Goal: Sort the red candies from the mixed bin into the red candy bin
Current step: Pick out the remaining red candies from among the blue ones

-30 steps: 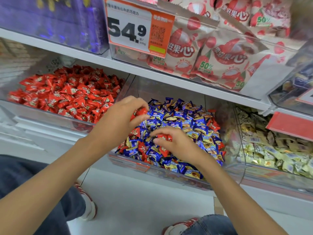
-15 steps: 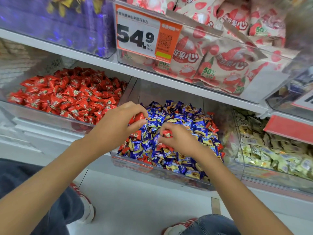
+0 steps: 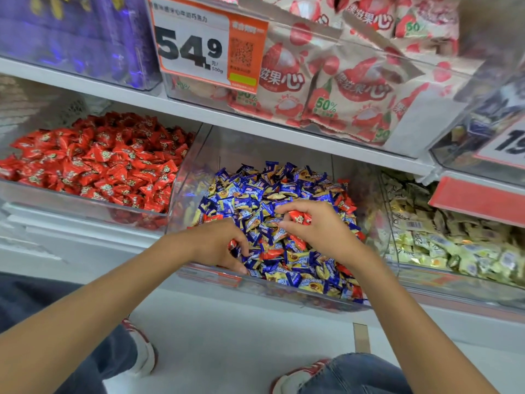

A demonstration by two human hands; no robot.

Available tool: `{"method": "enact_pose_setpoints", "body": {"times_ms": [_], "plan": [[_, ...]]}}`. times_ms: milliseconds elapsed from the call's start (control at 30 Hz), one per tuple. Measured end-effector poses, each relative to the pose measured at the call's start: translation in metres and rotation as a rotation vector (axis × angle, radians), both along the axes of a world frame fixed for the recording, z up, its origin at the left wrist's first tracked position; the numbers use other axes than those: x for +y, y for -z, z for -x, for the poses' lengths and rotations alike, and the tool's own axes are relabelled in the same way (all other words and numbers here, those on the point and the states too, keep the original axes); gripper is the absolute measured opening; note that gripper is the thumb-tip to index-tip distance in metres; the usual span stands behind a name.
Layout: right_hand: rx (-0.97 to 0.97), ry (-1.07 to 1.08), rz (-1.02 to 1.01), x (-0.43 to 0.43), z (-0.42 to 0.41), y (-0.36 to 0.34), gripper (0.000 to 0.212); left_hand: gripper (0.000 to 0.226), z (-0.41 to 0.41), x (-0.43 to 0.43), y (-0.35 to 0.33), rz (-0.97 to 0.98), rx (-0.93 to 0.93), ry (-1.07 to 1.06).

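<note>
Two hands in the mixed bin (image 3: 298,297): my right hand (image 3: 322,230) pinches a red candy (image 3: 299,217) between thumb and finger over the blue heap (image 3: 272,189), my left hand (image 3: 217,245) curls round a red piece (image 3: 232,245) at the near-left corner; the red candy bin (image 3: 85,201) sits alongside, left

Shop, price tag (image 3: 199,44) on shelf (image 3: 85,87), clear bins (image 3: 71,207) of wrapped candy (image 3: 99,166)

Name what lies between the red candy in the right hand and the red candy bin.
Head view: from the red candy leftward, blue-wrapped candies, then the clear side wall of the mixed bin.
</note>
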State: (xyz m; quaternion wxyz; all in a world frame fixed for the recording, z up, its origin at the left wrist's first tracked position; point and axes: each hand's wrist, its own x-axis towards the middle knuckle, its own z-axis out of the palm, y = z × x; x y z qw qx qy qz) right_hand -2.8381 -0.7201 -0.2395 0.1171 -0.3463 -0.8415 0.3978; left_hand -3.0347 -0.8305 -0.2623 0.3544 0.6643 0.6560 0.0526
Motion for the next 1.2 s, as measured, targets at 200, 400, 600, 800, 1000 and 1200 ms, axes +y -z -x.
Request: {"method": "enact_pose_setpoints", "body": {"times_ms": [200, 400, 600, 800, 1000, 1200], "plan": [[-0.042, -0.038, 0.027, 0.003, -0.001, 0.002, 0.022, 0.024, -0.002, 0.005, 0.007, -0.071, 0.099, -0.022], [-0.141, -0.188, -0.003, -0.011, 0.016, 0.002, 0.039, 0.011, 0.001, 0.0, 0.006, -0.2, -0.165, -0.28], [-0.417, -0.404, -0.252, -0.019, 0.036, 0.015, 0.012, 0.013, 0.0, -0.019, -0.008, -0.391, -0.232, -0.47], [-0.349, -0.396, -0.144, -0.023, 0.04, 0.011, 0.025, 0.018, 0.001, -0.027, -0.021, -0.51, -0.226, -0.51], [-0.397, -0.475, -0.173, -0.034, 0.053, 0.019, 0.019, 0.019, 0.004, -0.041, -0.038, -0.686, -0.179, -0.476], [0.026, -0.063, 0.139, -0.028, 0.036, -0.016, 0.015, 0.01, 0.039, -0.059, -0.05, -0.899, -0.187, -0.676]]}}
